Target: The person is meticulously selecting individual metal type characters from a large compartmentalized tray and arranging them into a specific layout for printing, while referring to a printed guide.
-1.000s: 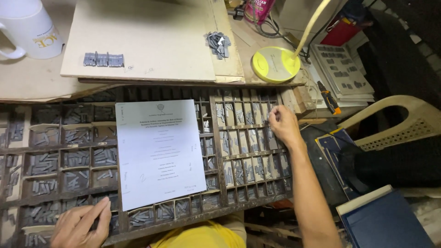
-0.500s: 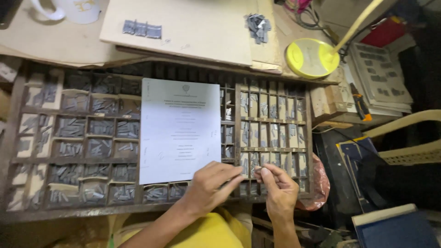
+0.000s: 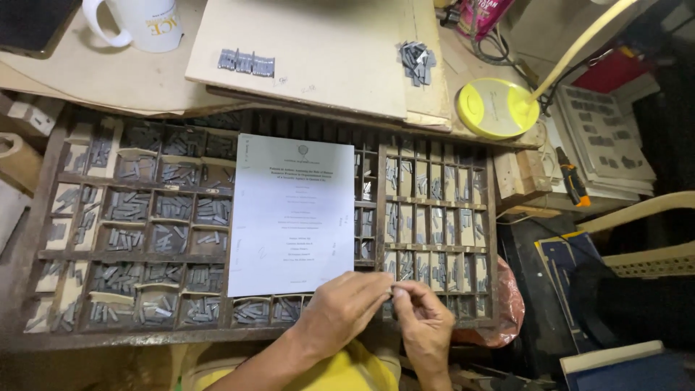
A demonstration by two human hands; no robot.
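- We look down on a wooden tray (image 3: 43, 188) split into many small compartments, each holding grey metal pieces; it is our landmark for everything here
- Our left hand (image 3: 346, 308) sits over the tray's near edge, right of its middle, fingers bunched and curled toward the right hand; the two hands touch at the fingertips
- Our right hand (image 3: 426, 322) is just beside it, thumb and forefinger pressed together on a small metal piece (image 3: 395, 291); it is too tiny to make out more than a grey sliver, hovering over the tray's near compartments
- A white printed sheet (image 3: 293, 213) lies flat across the middle of the tray; its near corner just meets the left hand's knuckles
- Beyond the tray's far edge lies a pale board (image 3: 311, 51); on it a short row of metal pieces (image 3: 246, 62) and, further right, a loose heap of them (image 3: 417, 59)
- A white mug (image 3: 141, 22) stands past the tray's far left corner
- A yellow lamp base (image 3: 496, 108) rests off the tray's far right corner; a light plastic chair (image 3: 644, 239) stands well to the right of the tray
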